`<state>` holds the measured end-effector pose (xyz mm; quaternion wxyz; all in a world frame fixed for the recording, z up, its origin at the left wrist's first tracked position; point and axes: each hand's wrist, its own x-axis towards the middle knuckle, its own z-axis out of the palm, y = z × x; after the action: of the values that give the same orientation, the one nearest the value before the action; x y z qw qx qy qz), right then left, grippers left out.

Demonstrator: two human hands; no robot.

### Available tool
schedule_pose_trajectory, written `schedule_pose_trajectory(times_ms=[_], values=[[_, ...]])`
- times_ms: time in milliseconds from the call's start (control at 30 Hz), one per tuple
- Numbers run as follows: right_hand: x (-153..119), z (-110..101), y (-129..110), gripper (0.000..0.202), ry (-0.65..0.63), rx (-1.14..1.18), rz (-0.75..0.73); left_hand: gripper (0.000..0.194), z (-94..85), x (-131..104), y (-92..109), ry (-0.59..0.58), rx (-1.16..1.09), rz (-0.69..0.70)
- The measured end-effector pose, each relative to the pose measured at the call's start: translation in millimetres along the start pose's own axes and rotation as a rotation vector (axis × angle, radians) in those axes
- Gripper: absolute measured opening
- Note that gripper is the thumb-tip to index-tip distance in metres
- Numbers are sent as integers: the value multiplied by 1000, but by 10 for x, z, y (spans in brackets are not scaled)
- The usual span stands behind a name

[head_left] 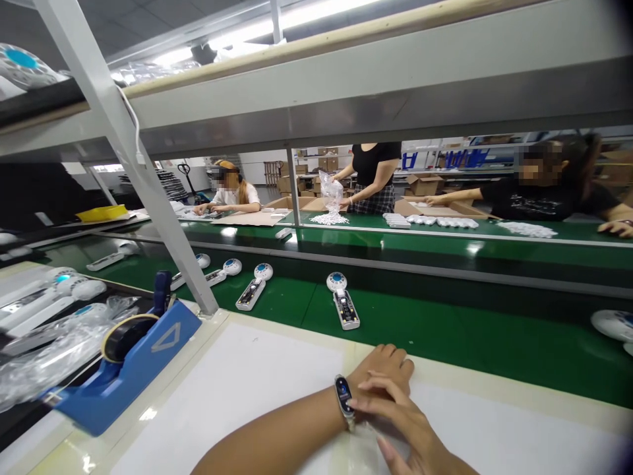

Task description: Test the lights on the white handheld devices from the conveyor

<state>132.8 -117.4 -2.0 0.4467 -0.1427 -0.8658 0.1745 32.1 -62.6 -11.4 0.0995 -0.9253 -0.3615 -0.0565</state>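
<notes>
My left hand lies back-up at the front edge of the white worktable, its fingers curled down; their undersides are hidden, and nothing shows in them. On that wrist sits a smart band with a lit dark screen. My right hand holds nothing; its fingers are apart, and one fingertip touches the band's screen. Beyond the table, a white handheld device with a round blue-centred head lies on the green conveyor belt, its circuit board exposed. A similar device lies to its left.
A blue tape dispenser stands at the left beside bagged white devices. A slanted metal post and an overhead shelf frame the view. Across the belt are three people; the middle person holds a clear bag over small white parts.
</notes>
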Motion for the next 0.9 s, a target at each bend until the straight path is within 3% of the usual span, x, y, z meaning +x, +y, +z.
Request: schedule_pose_trajectory(times_ms=[433,567,700,800,900], values=[[9,9,-12,41,-93,79,20,20,64,8,6,9,-3,-22],[18,-17,-43,36,0,141,127,19,-9,-16,5,-9,-21,3],[-40,24,88,34,247,115,265,18,-91,-76,-29,-9,-34,38],[-58,86,290,33,376,66,397,16,-99,-200,-212,59,-25,63],[60,222,510,31,337,31,561,16,-109,-440,-631,157,28,-106]])
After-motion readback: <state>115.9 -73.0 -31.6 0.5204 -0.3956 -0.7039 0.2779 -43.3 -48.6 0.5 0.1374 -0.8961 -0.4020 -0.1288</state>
